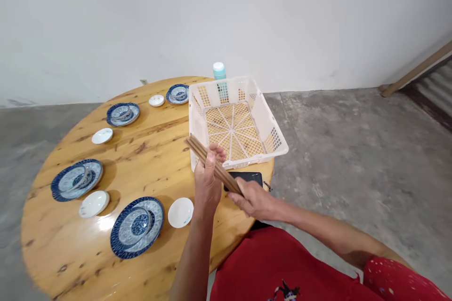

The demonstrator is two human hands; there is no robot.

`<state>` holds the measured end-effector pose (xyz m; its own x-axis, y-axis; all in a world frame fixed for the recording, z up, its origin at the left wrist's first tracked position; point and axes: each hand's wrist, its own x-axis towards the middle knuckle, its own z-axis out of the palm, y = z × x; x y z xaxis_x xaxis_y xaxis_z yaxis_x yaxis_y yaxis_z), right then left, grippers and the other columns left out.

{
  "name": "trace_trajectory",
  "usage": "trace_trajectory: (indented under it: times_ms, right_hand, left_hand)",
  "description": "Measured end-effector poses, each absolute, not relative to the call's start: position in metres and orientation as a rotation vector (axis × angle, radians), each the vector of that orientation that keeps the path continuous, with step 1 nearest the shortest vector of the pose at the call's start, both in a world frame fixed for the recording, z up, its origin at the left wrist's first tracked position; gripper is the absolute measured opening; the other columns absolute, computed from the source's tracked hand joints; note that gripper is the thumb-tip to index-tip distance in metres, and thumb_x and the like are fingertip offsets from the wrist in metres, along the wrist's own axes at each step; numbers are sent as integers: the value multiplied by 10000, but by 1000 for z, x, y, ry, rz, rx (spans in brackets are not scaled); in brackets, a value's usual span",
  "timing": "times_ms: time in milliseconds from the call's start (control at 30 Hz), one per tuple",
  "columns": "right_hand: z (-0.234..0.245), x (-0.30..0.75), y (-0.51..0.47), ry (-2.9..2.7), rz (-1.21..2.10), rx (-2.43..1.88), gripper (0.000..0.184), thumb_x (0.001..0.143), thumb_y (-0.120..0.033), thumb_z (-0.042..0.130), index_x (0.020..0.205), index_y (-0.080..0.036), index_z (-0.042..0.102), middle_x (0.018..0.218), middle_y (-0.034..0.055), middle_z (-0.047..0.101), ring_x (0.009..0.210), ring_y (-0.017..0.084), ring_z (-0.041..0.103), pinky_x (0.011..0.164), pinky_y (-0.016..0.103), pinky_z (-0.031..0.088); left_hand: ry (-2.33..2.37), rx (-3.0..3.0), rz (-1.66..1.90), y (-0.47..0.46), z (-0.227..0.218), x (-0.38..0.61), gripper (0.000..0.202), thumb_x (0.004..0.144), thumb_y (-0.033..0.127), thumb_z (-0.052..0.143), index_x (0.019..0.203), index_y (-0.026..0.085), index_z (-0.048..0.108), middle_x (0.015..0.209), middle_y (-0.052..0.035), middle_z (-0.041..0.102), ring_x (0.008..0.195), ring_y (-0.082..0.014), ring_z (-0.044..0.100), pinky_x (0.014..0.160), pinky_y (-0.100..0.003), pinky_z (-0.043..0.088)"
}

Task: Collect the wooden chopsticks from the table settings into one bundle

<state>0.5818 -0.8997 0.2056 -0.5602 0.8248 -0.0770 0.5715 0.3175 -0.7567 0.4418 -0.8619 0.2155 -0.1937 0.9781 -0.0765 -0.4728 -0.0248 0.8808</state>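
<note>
A bundle of brown chopsticks point(226, 178) is held slantwise above the table's near right side. My left hand point(208, 178) is wrapped round its middle, thumb over the top. At the lower right end, my right hand point(253, 197) grips the same bundle. Just beyond my hands stands a white plastic basket point(277, 149) with lattice sides and floor; nothing lies in it. Under the chopsticks, a black phone-like case point(251, 178) with a small strap rests near the table edge, partly covered by my hands.
Blue-patterned plates with bowls on them, such as this plate point(118, 240), are set around the round wooden table point(155, 146). Small white dishes point(181, 212) sit between them. A light-blue bottle point(219, 70) with a white cap stands behind the basket, near the wall.
</note>
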Motion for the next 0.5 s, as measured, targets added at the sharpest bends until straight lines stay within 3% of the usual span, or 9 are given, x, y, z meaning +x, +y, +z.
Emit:
trace_trajectory:
  times_ms: [67, 133, 300, 433, 500]
  right_hand:
    - [215, 589, -871, -2177, 1054, -1331, 195, 974, -384, 422, 890, -207, 424, 672, -1, 582, 579, 141, 547, 572, 234, 364]
    - [222, 597, -834, -2075, 1032, -1506, 201, 982, -376, 409, 899, -196, 444, 603, -20, 577, 502, 121, 546, 537, 213, 380]
    - [203, 617, -743, -1992, 960, -1984, 311, 978, -312, 403, 751, -148, 540, 541, 29, 596, 453, 112, 567, 483, 194, 394]
    - [171, 627, -711, -1906, 988, -2322, 268, 970, -249, 445, 822, -95, 608, 608, 76, 656, 518, 129, 622, 494, 191, 420]
    - [160, 628, -706, -1921, 974, -2422, 252, 961, -217, 471, 848, -57, 630, 607, 107, 660, 573, 153, 648, 517, 197, 440]
  left_hand:
    - [1155, 886, 1599, -866, 211, 433, 394, 900, 485, 571, 1163, 193, 598, 1129, -80, 631, 1060, -156, 621, 928, -273, 490]
    - [1380, 1035, 1641, -879, 204, 418, 401, 926, 460, 532, 1233, 204, 574, 1223, -92, 607, 1164, -185, 580, 1001, -312, 451]
    - [1869, 1003, 1542, -948, 167, 374, 420, 887, 448, 555, 1215, 187, 585, 1132, -85, 661, 1022, -208, 648, 921, -344, 508]
    - [2230, 773, 1191, -1024, 118, 348, 442, 850, 527, 520, 1137, 208, 628, 1060, -76, 709, 1042, -260, 662, 944, -393, 503]
    - [2293, 618, 1029, -1061, 93, 343, 459, 842, 567, 492, 1126, 233, 629, 1018, -66, 730, 1002, -279, 683, 871, -410, 538]
